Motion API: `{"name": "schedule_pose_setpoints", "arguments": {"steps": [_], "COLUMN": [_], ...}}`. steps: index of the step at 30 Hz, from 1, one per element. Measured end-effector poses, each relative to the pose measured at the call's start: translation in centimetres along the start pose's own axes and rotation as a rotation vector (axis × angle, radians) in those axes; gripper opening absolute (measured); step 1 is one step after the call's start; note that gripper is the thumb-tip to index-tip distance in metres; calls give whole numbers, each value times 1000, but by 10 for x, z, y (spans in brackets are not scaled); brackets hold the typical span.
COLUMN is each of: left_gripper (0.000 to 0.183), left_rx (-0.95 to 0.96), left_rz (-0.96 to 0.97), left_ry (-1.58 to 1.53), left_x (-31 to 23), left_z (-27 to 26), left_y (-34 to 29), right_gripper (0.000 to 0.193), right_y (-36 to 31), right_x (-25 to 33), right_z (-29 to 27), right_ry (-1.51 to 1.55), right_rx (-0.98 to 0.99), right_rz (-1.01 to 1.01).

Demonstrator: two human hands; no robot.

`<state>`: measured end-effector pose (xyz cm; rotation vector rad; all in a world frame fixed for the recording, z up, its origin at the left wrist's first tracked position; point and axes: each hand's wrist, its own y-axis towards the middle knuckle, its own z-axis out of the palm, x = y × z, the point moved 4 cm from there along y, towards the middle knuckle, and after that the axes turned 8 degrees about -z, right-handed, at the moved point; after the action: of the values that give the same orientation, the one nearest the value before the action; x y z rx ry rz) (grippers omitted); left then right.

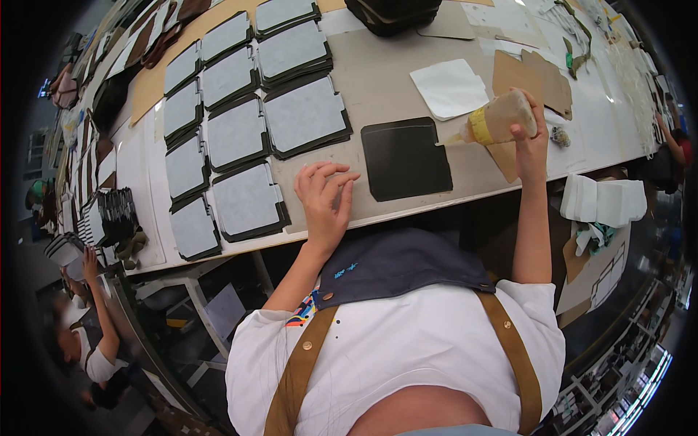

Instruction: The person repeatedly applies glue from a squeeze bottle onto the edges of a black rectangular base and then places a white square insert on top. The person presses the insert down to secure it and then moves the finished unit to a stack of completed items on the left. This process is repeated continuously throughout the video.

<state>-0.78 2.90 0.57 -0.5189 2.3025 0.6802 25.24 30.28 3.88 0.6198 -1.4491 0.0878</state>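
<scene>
A squeeze bottle point(502, 120) with a yellow band round its neck is gripped in my right hand point(534, 138). It is tilted on its side, its nozzle pointing left at the right edge of a black flat panel point(407, 160). That panel lies on the table in front of me, with a small notch at its upper right. My left hand point(323, 192) rests just left of the panel, apart from it, fingers loosely spread and holding nothing. Farther left, stacks of black panels topped with light grey sheets point(305, 120) stand in rows.
A white sheet stack point(451, 87) lies beyond the black panel, beside brown card pieces point(518, 76). A black bag-like item point(392, 14) sits at the far edge. White folded pieces point(602, 200) are on the right below table height. Another person point(94, 341) works at the lower left.
</scene>
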Motion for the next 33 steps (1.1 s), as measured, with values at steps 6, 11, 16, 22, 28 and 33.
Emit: {"name": "schedule_pose_setpoints", "arguments": {"steps": [6,11,16,22,28,33], "left_gripper": [12,12,12,12,12,12], "left_rx": [6,0,1,3,6,19], "left_rz": [-6,-5,2,2,-3,-1], "left_ry": [2,2,7,12,14,18], "left_x": [-1,-1,-1,-1,0,-1], "left_z": [0,-1,-1,0,0,0], "left_y": [1,1,1,1,1,1], "right_gripper": [76,75,75,80,83,84], "right_y": [-2,-4,-6,-9,-18,-21], "right_x": [4,9,9,12,10,6], "right_z": [-3,-5,-8,-12,-18,-14], "right_ry": [-74,-45,-57,-120,-98,-45], "right_rx": [28,50,47,51,69,50], "right_rz": [-71,-42,-44,-53,-6,17]}}
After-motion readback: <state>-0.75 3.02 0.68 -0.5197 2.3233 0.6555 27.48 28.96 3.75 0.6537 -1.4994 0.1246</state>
